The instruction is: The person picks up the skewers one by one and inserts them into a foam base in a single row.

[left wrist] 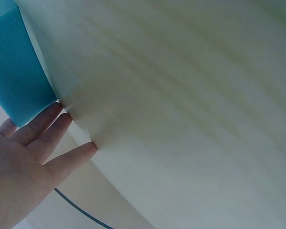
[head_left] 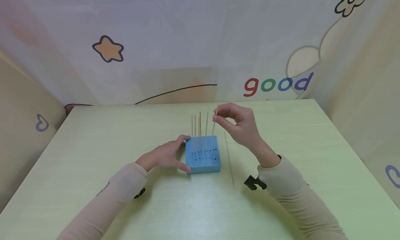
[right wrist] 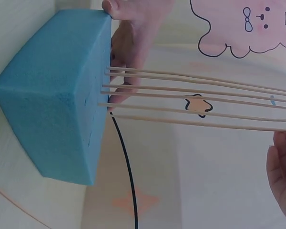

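A blue foam block (head_left: 204,168) with rows of small dark holes in its top lies on the table. My left hand (head_left: 164,154) holds it at the left side, thumb at the front corner and index finger at the back corner. In the left wrist view the other fingers are spread beside the block. Several thin wooden sticks (head_left: 206,129) stand upright in the block. Near their upper ends, my right hand (head_left: 242,125) pinches one slightly tilted stick (head_left: 213,129) between thumb and index finger. Its lower end meets the block's top toward the back right.
One loose stick (head_left: 229,163) lies on the pale table (head_left: 184,212) to the right of the block. A printed cloth (head_left: 175,32) hangs behind the table and along both sides.
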The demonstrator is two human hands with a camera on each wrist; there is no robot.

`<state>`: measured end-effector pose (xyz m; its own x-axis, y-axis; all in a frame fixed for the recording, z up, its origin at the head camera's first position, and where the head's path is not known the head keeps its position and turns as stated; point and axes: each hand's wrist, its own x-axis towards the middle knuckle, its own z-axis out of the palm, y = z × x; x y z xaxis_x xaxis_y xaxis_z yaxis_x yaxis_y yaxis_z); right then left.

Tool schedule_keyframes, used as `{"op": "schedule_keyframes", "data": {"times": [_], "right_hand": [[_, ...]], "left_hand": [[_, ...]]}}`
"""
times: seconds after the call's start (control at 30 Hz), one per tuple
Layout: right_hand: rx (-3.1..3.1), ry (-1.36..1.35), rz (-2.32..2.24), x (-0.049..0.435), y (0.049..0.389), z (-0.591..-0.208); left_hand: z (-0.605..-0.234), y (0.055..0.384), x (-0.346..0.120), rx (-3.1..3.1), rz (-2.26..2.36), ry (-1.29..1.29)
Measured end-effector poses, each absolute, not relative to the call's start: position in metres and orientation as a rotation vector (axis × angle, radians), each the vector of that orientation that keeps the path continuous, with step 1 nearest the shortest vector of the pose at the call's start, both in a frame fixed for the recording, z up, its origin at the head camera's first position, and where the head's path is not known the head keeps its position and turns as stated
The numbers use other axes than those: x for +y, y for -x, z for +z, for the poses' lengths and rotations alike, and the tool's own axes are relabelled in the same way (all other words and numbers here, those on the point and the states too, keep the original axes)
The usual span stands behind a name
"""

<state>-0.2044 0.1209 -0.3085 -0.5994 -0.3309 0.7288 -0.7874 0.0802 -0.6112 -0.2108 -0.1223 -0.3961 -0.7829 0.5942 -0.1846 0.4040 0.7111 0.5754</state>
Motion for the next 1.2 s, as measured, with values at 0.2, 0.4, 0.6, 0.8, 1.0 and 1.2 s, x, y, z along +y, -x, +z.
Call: {"op": "schedule_keyframes", "data": {"times": [0.2, 0.4, 0.6, 0.8, 1.0, 1.2], "right_hand": [[-1.950, -1.103, 1.535, 0.118, 0.205, -0.313], [-1.953, -1.101, 1.504, 0.117, 0.205, -0.316], [-1.956, -1.100, 1.500, 0.117, 0.206, -0.318], [-2.011, -1.066, 1.461, 0.116, 0.204, -0.322], [-2.033, -1.044, 1.442, 0.115, 0.204, -0.327], [-2.039, -1.061, 1.454, 0.114, 0.205, -0.330]], "left_hand": [[-0.397, 0.212, -0.122, 2.560, 0.750, -0.792], [-0.396, 0.211, -0.122, 2.552, 0.753, -0.794], [-0.393, 0.210, -0.121, 2.541, 0.759, -0.775], [-0.392, 0.209, -0.121, 2.538, 0.763, -0.766], [-0.393, 0.209, -0.121, 2.537, 0.766, -0.769], [-0.393, 0.209, -0.121, 2.536, 0.772, -0.753]]}}
